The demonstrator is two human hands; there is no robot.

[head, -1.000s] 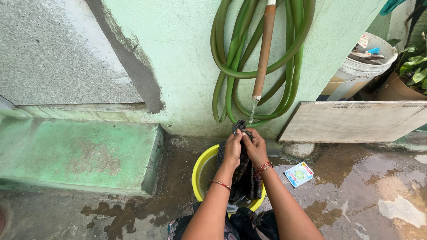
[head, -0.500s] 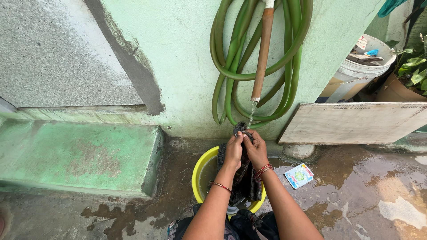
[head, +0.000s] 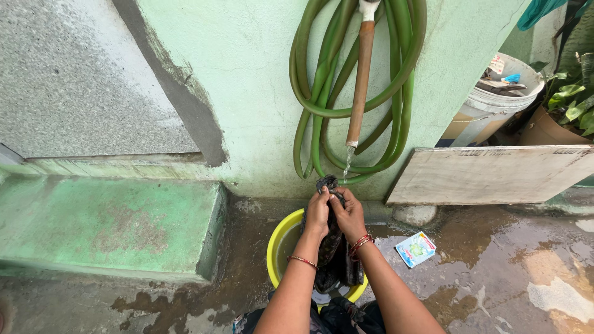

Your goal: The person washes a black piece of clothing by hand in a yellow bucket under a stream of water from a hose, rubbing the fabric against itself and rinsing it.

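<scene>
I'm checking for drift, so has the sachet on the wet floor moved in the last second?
No. The sachet lies in the same spot beside the yellow tub and below the leaning board; its slight shift in the picture matches the camera's own tilt.

A pale green plastered wall (head: 247,80) is seen at the far side, with a grey rough panel (head: 80,74) at the left. A worn green step (head: 105,222) is set below it. The concrete floor (head: 495,278) is wetted in dark patches. A white board (head: 489,176) is leaned against the wall at the right, under daylight.
</scene>
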